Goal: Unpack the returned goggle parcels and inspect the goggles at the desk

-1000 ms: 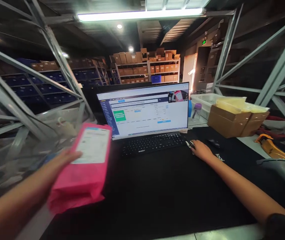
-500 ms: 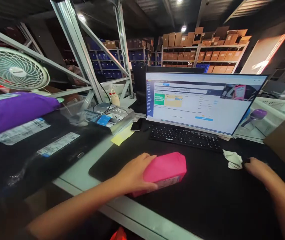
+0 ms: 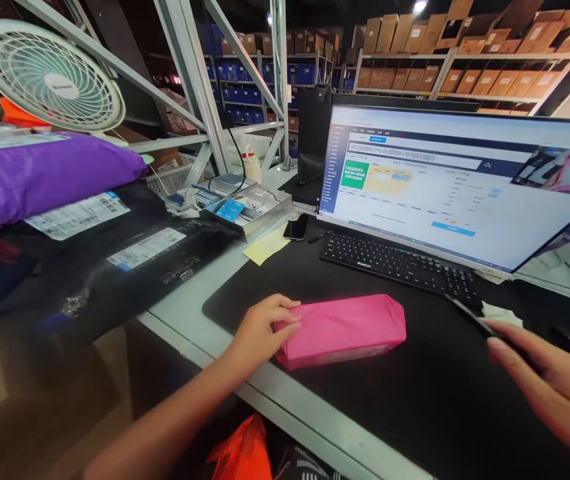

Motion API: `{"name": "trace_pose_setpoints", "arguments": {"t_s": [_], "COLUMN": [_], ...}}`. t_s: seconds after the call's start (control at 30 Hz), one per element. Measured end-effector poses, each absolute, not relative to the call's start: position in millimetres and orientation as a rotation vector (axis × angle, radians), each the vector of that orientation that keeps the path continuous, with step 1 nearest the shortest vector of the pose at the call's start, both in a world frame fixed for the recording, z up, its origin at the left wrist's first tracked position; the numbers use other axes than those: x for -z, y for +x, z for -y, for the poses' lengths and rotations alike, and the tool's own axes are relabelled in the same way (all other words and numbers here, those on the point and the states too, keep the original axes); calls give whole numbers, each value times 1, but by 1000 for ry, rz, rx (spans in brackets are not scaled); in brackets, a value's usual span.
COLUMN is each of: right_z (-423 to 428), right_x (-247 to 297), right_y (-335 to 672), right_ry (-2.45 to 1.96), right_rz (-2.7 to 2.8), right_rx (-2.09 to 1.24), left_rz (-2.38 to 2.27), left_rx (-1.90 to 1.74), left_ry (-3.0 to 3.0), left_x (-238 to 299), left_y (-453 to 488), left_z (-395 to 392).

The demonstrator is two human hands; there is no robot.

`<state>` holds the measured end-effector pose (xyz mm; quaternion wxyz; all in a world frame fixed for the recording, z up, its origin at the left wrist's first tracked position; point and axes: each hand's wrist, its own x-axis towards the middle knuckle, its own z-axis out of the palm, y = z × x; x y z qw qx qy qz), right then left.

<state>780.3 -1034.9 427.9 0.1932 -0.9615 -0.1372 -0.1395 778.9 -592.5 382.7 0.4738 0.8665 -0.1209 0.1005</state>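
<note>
A pink parcel (image 3: 345,328) lies flat on the black desk mat (image 3: 415,400), in front of the black keyboard (image 3: 397,263). My left hand (image 3: 262,330) rests on the parcel's left end, fingers curled round it. My right hand (image 3: 555,383) is at the right edge of the view, fingers closed round a thin black pen (image 3: 479,325) that points up and left. A crumpled white paper (image 3: 502,312) lies just beyond the pen. The monitor (image 3: 455,180) behind the keyboard shows a form with a green box.
Left of the mat lie black parcels (image 3: 115,267) and a purple parcel (image 3: 39,175) with labels. A white fan (image 3: 47,73) stands at the back left. A metal tray (image 3: 245,210), a phone (image 3: 295,227) and a yellow note (image 3: 266,247) sit by the monitor. An orange bag (image 3: 239,453) hangs below the desk edge.
The pink parcel came from the air at the left down onto the mat and now lies flat. My right hand left the mouse area and now holds a pen. The view swung left.
</note>
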Motion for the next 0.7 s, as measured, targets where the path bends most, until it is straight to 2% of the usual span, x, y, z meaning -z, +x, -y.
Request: {"name": "trace_pose_setpoints", "arguments": {"t_s": [0.1, 0.43, 0.57, 0.7], "right_z": [992, 960, 926, 895], "right_x": [-440, -437, -437, -432], "right_y": [763, 743, 740, 740], "right_ry": [-2655, -2681, -2700, -2821], "right_rz": [434, 612, 878, 1147], "right_rx": [287, 208, 281, 503], "left_rz": [341, 486, 568, 650], "left_rx": [-278, -213, -293, -276], "left_ry": [2133, 2542, 2572, 2456], "left_x": [-386, -405, -404, -400], "left_y": [779, 776, 781, 786], "left_z": [591, 600, 601, 598]}}
